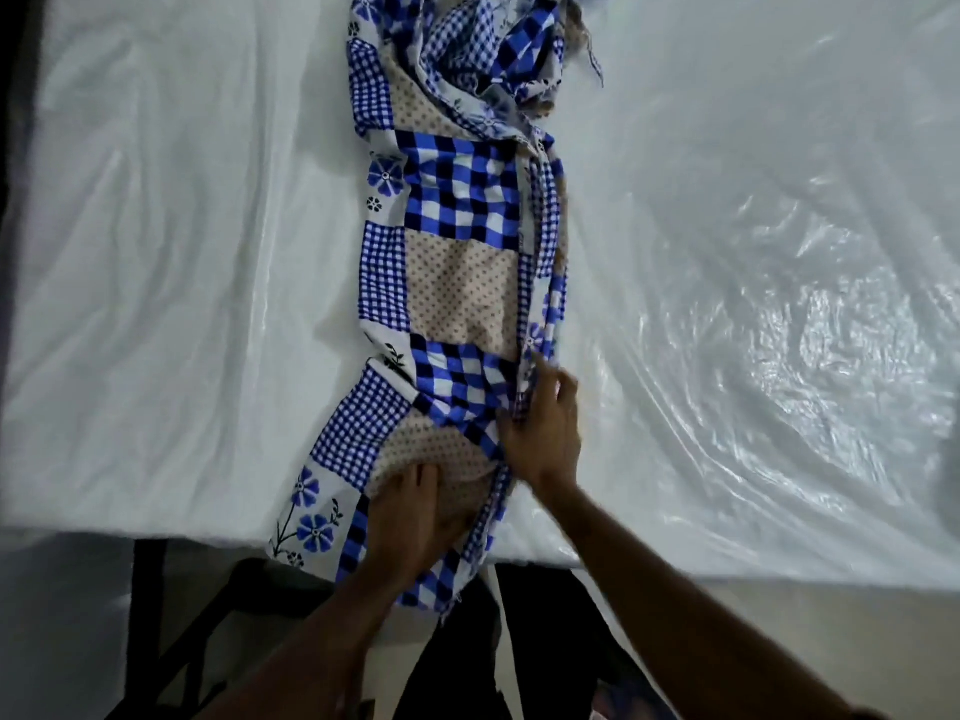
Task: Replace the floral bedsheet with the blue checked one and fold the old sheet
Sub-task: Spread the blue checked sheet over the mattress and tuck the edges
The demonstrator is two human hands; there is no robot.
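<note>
No readable text, label, brand, number or sign appears anywhere in this view.

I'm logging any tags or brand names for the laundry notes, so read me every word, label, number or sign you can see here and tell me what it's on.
None: no readable text, label, number or sign shows.
The blue checked sheet carries only checks, dots and flowers.
The plastic-covered mattress is unmarked.
The left hand and right hand cover part of the sheet, so a tag there would be hidden.

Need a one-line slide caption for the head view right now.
Both hands, left hand flat and right hand at its edge, work the bunched blue checked bedsheet on a plastic-wrapped mattress.
</note>
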